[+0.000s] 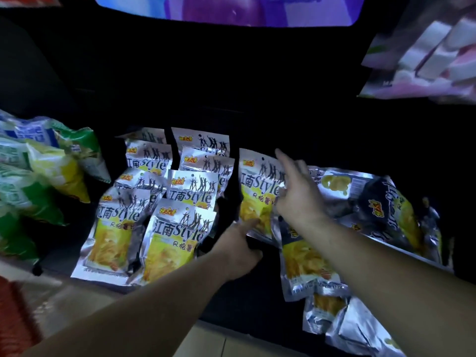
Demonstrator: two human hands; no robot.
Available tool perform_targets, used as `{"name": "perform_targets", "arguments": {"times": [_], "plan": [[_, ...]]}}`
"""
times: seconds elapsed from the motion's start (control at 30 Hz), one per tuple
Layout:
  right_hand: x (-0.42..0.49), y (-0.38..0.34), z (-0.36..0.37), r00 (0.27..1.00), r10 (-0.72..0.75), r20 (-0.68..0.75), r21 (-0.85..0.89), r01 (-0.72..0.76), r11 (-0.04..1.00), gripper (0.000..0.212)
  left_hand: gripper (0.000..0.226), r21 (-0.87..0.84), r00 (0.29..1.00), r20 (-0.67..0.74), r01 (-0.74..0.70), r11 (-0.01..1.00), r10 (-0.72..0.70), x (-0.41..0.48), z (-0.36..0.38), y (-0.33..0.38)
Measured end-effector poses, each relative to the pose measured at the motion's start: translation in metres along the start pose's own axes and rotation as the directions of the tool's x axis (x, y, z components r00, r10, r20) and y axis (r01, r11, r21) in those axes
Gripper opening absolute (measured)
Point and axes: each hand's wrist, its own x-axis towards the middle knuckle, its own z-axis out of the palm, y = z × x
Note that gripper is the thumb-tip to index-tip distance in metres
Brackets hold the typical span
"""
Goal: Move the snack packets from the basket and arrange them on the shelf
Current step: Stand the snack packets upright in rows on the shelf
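Note:
Several silver and yellow snack packets stand in two rows on the dark shelf (257, 130), for example one at the front (175, 243). One more snack packet (255, 191) stands upright to their right. My left hand (239, 246) holds its lower edge, with one digit on its front. My right hand (296, 194) grips its right edge, index finger stretched upward. More of the same packets (304, 261) lie flat below and to the right of my right hand. No basket is in view.
Green and yellow bags (43, 176) crowd the shelf's left end. A large silver and dark bag (381, 204) lies flat at the right. Pale packets (425, 55) hang at the upper right. The shelf's back is dark.

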Motion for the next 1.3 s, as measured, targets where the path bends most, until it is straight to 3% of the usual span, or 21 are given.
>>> {"name": "perform_targets", "arguments": {"times": [0.1, 0.2, 0.27, 0.33, 0.43, 0.5, 0.57, 0.67, 0.77, 0.93, 1.3], "plan": [[0.006, 0.014, 0.003, 0.996, 0.092, 0.010, 0.116, -0.092, 0.989, 0.087, 0.075, 0.120, 1.000, 0.012, -0.027, 0.992, 0.026, 0.015, 0.009, -0.001], [0.003, 0.023, -0.003, 0.997, -0.053, 0.050, -0.035, 0.055, 0.998, 0.081, 0.062, 0.167, 0.989, -0.115, -0.073, 0.983, 0.093, 0.033, 0.010, 0.003], [0.002, 0.029, -0.005, 0.996, -0.082, 0.044, -0.124, 0.087, 0.989, 0.080, 0.067, 0.133, 0.989, -0.122, -0.064, 0.989, 0.080, 0.041, 0.011, 0.006], [-0.001, 0.030, -0.008, 0.998, -0.056, 0.035, -0.228, 0.063, 0.972, 0.072, 0.073, 0.103, 0.992, -0.092, -0.078, 0.992, 0.088, 0.047, 0.013, 0.006], [-0.011, 0.028, -0.011, 0.980, 0.071, 0.187, -0.377, 0.005, 0.926, 0.060, 0.080, 0.153, 0.999, -0.013, -0.039, 0.987, 0.042, 0.056, 0.014, 0.006], [-0.021, 0.031, -0.014, 0.917, 0.190, 0.351, -0.433, -0.021, 0.901, 0.073, 0.081, 0.178, 0.999, 0.022, -0.036, 0.983, 0.033, 0.061, 0.016, 0.011], [-0.030, 0.036, -0.018, 0.838, 0.247, 0.486, -0.530, 0.058, 0.846, 0.091, 0.082, 0.192, 0.997, 0.067, -0.060, 0.980, 0.048, 0.064, 0.017, 0.016], [-0.040, 0.050, -0.026, 0.749, 0.325, 0.578, -0.592, 0.110, 0.798, 0.110, 0.086, 0.220, 0.995, 0.093, -0.066, 0.973, 0.046, 0.065, 0.019, 0.014], [-0.049, 0.061, -0.030, 0.736, 0.312, 0.601, -0.576, 0.127, 0.808, 0.107, 0.092, 0.222, 0.998, 0.048, -0.060, 0.973, 0.050, 0.067, 0.018, 0.005], [-0.053, 0.061, -0.031, 0.735, 0.319, 0.599, -0.560, 0.100, 0.822, 0.085, 0.083, 0.281, 0.994, -0.086, -0.039, 0.959, 0.065, 0.061, 0.012, 0.001], [-0.064, 0.055, -0.032, 0.746, 0.390, 0.540, -0.557, -0.032, 0.830, 0.068, 0.092, 0.284, 0.999, 0.048, -0.032, 0.958, 0.020, 0.042, 0.025, -0.002]]}}
